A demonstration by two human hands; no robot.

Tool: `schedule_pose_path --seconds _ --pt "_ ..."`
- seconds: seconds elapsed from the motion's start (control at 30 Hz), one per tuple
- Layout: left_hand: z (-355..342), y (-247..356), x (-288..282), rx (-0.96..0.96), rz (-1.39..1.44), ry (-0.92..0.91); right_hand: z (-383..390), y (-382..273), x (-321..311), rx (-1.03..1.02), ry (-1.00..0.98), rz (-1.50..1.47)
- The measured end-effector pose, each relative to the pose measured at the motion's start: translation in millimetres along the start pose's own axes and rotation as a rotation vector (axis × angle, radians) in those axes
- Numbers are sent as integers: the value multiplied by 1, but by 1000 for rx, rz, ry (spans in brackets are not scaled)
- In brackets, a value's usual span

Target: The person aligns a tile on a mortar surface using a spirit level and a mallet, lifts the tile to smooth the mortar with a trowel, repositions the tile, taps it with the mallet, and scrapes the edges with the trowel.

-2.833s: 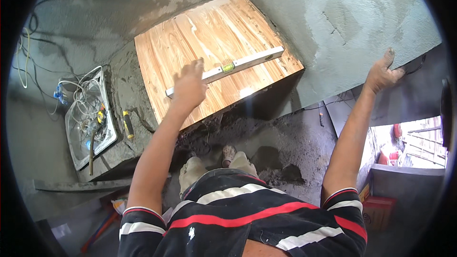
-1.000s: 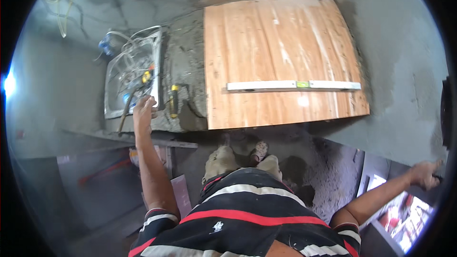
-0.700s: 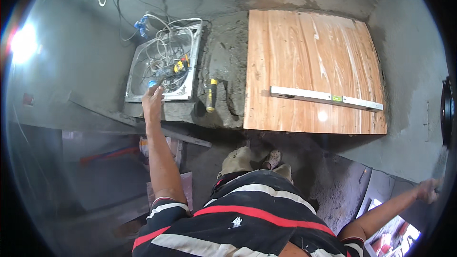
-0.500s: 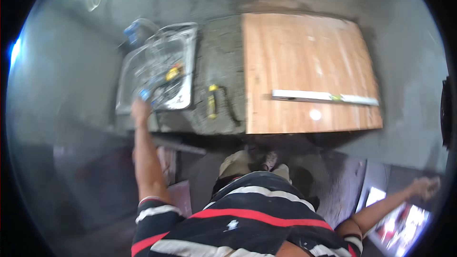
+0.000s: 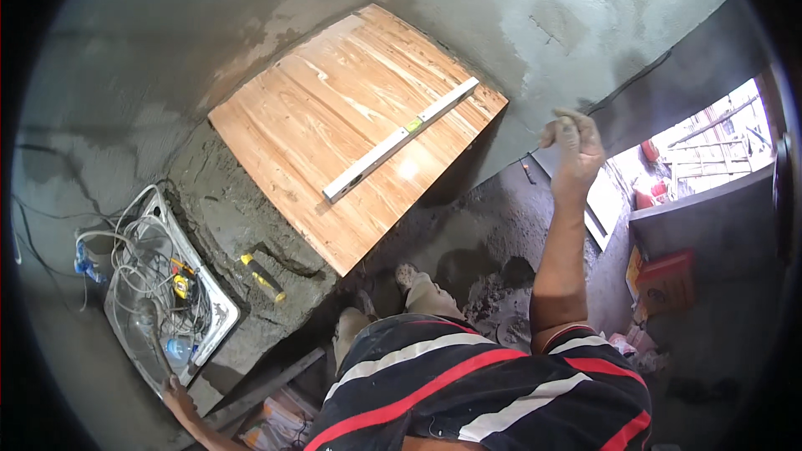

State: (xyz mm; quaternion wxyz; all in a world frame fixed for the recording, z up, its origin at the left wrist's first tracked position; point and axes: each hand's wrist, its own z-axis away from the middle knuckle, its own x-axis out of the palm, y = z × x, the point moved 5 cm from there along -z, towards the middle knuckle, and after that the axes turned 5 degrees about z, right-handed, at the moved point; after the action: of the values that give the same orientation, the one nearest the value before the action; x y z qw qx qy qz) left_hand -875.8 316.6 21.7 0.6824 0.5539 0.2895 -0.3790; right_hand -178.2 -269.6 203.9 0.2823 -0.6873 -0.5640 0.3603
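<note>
My left hand (image 5: 179,401) is at the lower left, closed around the handle of a mallet-like tool (image 5: 145,319) with a rounded, greyish head. The tool reaches over a white sink-shaped tray (image 5: 221,315) holding tangled cables, a yellow-and-black tape measure (image 5: 181,286) and a clear bluish bottle (image 5: 177,349). My right hand (image 5: 576,150) is raised in front of the grey wall, its fingers curled together. Whatever they may pinch is too small to tell. A wood-grain tile panel (image 5: 309,129) covers much of the ledge, with a silvery spirit level (image 5: 393,147) lying across it.
A yellow-and-black-handled tool (image 5: 263,277) lies on the rough mortar ledge (image 5: 219,200) between tray and panel. Plastered walls meet behind the panel. A red-brown box (image 5: 667,280) stands on the right near a bright opening (image 5: 710,146). Boards and wrappings (image 5: 280,418) lie below the ledge.
My view has turned right, so ledge, panel and tray appear rotated. My right hand has risen from low on the right to before the wall. My left hand stays by the tray.
</note>
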Motion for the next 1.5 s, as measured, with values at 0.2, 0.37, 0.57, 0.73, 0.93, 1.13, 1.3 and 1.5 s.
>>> schedule_pose_path --seconds 0.2,0.37,0.57,0.73,0.93,1.13,1.3,1.5 --pt "23 -7 -45 183 243 92 -1 78 73 127 -343 444" --pt "95 71 -60 101 493 139 -18 86 142 -169 -811 871" --pt "131 100 -55 103 677 204 -9 125 203 -367 -1179 991" --pt "197 144 -32 33 731 300 -10 143 232 -514 -1392 851" --pt "256 208 11 93 845 274 -5 157 258 -586 -1494 608" --pt "284 243 35 19 830 187 10 166 268 -719 -1437 407" --pt "288 300 63 63 872 233 25 147 290 -705 -1525 391" --pt "240 405 129 236 901 -56 -25 74 250 -432 -1309 145"
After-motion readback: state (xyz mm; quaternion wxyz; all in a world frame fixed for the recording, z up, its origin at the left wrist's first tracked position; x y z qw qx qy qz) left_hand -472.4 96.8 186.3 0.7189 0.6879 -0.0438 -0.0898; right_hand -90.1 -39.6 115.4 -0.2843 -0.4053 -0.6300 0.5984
